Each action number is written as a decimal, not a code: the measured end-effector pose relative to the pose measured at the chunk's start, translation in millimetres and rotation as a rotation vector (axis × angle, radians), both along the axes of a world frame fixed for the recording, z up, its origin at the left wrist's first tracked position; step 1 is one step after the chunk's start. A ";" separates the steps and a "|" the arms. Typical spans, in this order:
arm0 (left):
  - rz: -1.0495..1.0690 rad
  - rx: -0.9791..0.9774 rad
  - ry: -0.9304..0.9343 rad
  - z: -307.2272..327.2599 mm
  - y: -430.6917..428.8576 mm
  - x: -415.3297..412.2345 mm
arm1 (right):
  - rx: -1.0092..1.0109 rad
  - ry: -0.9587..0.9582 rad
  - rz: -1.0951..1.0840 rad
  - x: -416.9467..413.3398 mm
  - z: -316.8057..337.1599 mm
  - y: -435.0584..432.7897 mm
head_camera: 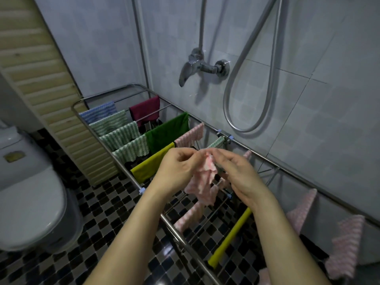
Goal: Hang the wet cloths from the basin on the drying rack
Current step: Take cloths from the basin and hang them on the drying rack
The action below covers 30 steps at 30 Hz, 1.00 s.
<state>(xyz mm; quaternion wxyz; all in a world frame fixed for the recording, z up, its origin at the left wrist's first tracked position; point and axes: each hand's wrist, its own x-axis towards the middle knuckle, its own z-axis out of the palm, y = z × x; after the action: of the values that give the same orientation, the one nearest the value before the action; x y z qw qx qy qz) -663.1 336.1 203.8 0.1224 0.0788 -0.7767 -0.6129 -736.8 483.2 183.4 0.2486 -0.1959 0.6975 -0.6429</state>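
Both hands meet above the rack's middle: left hand (176, 167) & right hand (238, 173) each pinch the top edge of a bunched pink cloth (203, 182), fingertips close together, rest of it dangling crumpled between the wrists, not yet on a rail. It looks soft, limp, light but prob. a bit heavier and clingy from being wet; it won't hold shape, so best grip is at 2 top corners, pulled apart to spread it flat before draping over a free rail. Little risk of damage, main snag is folds sticking together. Drying rack (115, 159) is steel, runs along the tiled wall w/ several bare rails just below the hands. Count of what already hangs, as far as visible: 1 blue striped cloth (98, 113), 4 green striped on the left plus 1 small green striped one by the far rail, 1 maroon (145, 109), 1 plain green (167, 132), 2 yellow (151, 163), approx. 5 pink ones besides the held one. Basin not in view. Toilet (26, 194) sits left on the checkered floor (82, 254); 1 shower tap (197, 66) & hose on the wall.
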 end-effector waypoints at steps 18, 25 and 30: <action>-0.259 -0.364 -0.300 34.5 -174.0 85.1 | 0.031 0.416 -0.103 60.2 33.5 -160.8; 0.003 -0.265 -0.197 31.6 -240.1 108.0 | -0.472 -0.432 -0.094 54.3 52.9 -213.7; 0.018 0.605 -0.107 22.8 -259.0 79.1 | -0.422 -0.507 -0.028 30.6 52.2 -260.9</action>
<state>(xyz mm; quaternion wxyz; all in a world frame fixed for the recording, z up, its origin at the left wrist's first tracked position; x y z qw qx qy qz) -584.0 77.1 226.6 0.0578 0.1507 -0.5634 -0.8103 -706.2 222.3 235.6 0.3592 -0.0673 0.4677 -0.8048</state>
